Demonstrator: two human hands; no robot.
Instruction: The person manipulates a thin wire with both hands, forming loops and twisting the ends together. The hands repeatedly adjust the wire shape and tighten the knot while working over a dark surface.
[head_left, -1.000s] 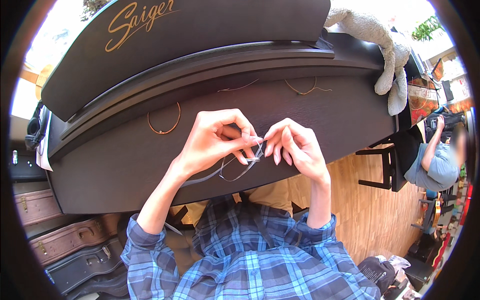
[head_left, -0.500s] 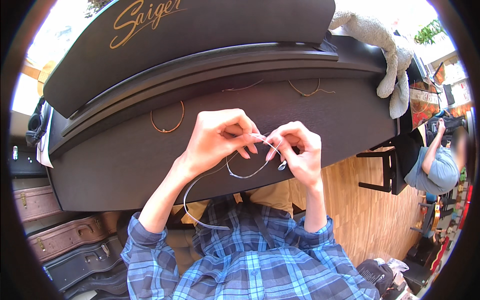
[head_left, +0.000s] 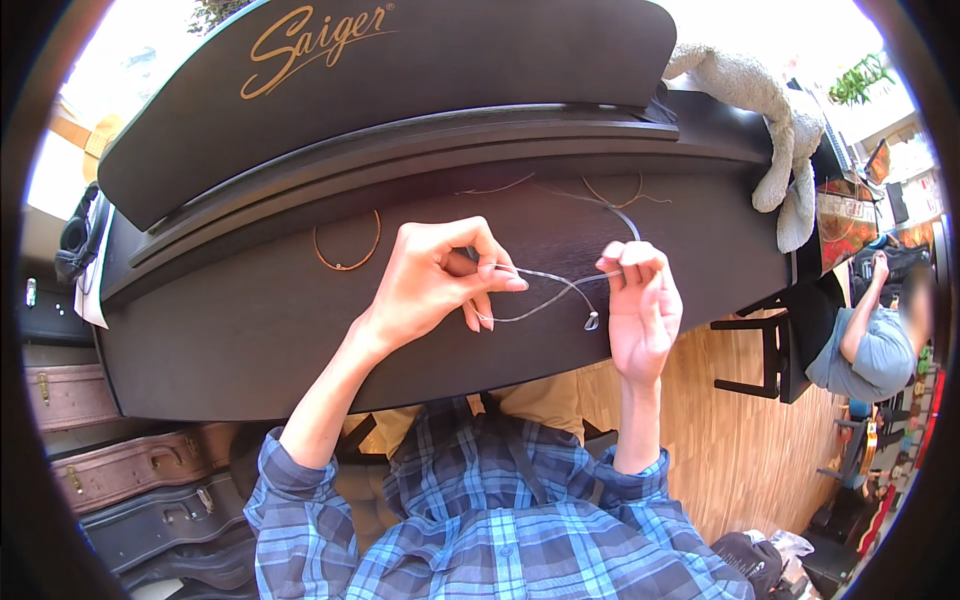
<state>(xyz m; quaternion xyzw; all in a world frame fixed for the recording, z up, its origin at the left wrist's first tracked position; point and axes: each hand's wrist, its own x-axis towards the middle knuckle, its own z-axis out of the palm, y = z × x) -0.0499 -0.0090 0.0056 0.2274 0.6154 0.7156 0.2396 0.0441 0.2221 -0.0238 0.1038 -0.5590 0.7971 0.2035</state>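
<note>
Over the dark piano lid (head_left: 230, 330) I hold a thin whitish cord (head_left: 556, 278), crossed over itself into a loop. My left hand (head_left: 440, 270) pinches the loop's left side between thumb and fingertips. My right hand (head_left: 645, 310) has its fingertips closed on the cord on the other side, palm turned partly up. A small shiny end piece (head_left: 591, 321) dangles between my hands. Beyond my right fingers the cord's grey-blue tail (head_left: 630, 224) curves up and away. Brown curved string (head_left: 345, 267) lies beyond my left hand.
Another thin brown string (head_left: 612, 205) lies near the music rest (head_left: 450, 60). A grey plush toy (head_left: 797, 160) hangs over the piano's right end. Instrument cases (head_left: 140, 465) are stacked at left. A person in a grey-blue shirt (head_left: 875, 335) sits at right, near a dark bench (head_left: 765, 350).
My right hand has moved right, drawing away from my left. The cord's tail has swung from below my left hand to above my right. The end piece hangs free of the right fingers.
</note>
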